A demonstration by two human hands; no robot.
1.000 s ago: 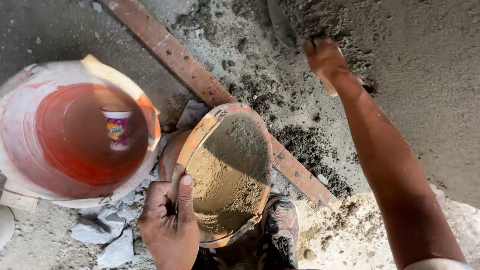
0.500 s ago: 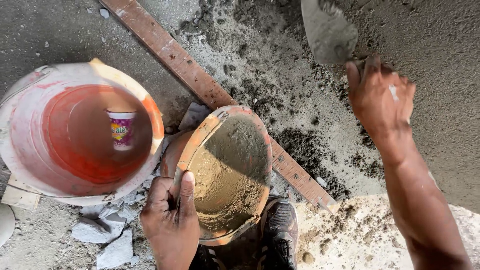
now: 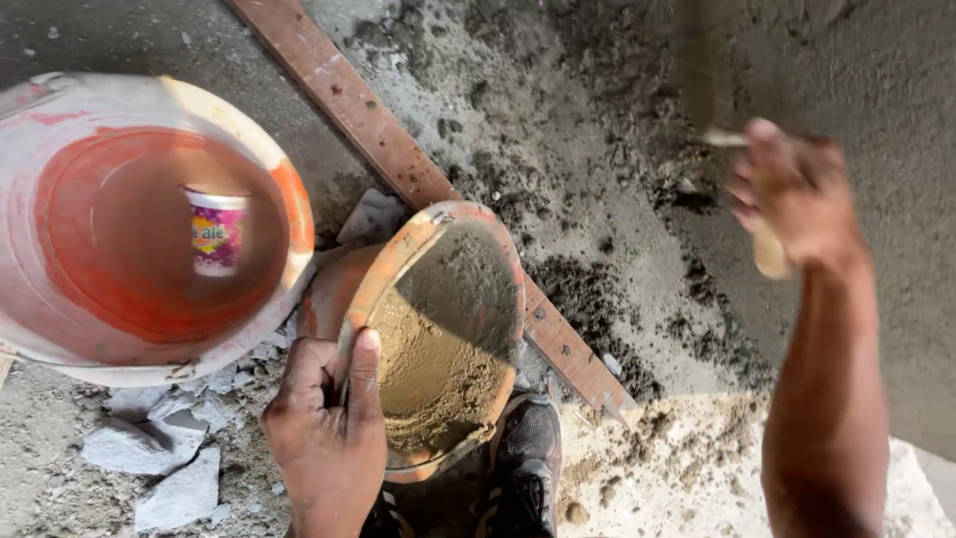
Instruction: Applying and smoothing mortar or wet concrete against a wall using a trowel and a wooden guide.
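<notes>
My left hand (image 3: pixel 327 428) grips the rim of an orange pan (image 3: pixel 438 239) that is tilted and holds wet grey-brown mortar (image 3: pixel 428 369). My right hand (image 3: pixel 792 194) is raised at the right, closed around the pale handle of a trowel (image 3: pixel 767 249); the blade is blurred against the freshly plastered grey wall (image 3: pixel 876 100). My dark shoe (image 3: pixel 528 458) shows below the pan.
A large orange-and-white bucket (image 3: pixel 289 199) stands at the left with a small printed cup (image 3: pixel 214 229) inside. A long reddish wooden straightedge (image 3: pixel 358 110) lies diagonally on the ground. Broken grey chunks (image 3: pixel 164 468) sit at the lower left, spilled mortar (image 3: pixel 597 289) by the wall.
My right hand has come down and toward me along the wall with the trowel. The left hand and pan have stayed in place.
</notes>
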